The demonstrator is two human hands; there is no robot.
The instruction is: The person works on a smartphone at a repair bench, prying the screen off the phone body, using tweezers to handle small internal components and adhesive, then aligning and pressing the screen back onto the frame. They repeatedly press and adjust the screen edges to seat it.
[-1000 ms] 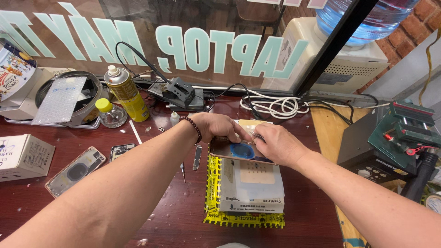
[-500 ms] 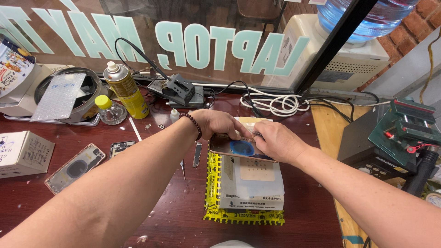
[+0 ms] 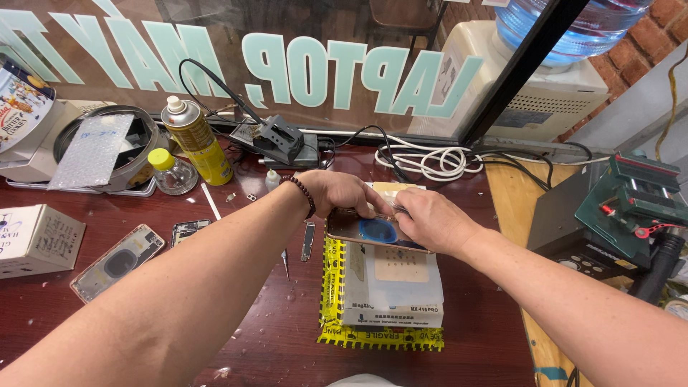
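Observation:
Both my hands hold a flat phone body [image 3: 367, 231] with a blue round patch, lying across the far end of a grey rectangular pad [image 3: 393, 287]. My left hand [image 3: 342, 193], with a bead bracelet at the wrist, grips the phone's far left edge. My right hand [image 3: 431, 221] presses on its right end, fingers closed over the top edge. The pad rests on a yellow taped mat [image 3: 331, 287] on the dark red table [image 3: 236, 322]. What lies under my fingers is hidden.
A yellow spray can [image 3: 195, 141], a small yellow-capped bottle [image 3: 170, 172], a phone back cover [image 3: 117, 261], a white box [image 3: 36, 240], a black soldering stand [image 3: 281, 142] and coiled white cable [image 3: 430, 161] stand around. A green vise [image 3: 634, 201] sits at the right.
Both hands and the phone body stay almost where they were; only a slight shift of the view.

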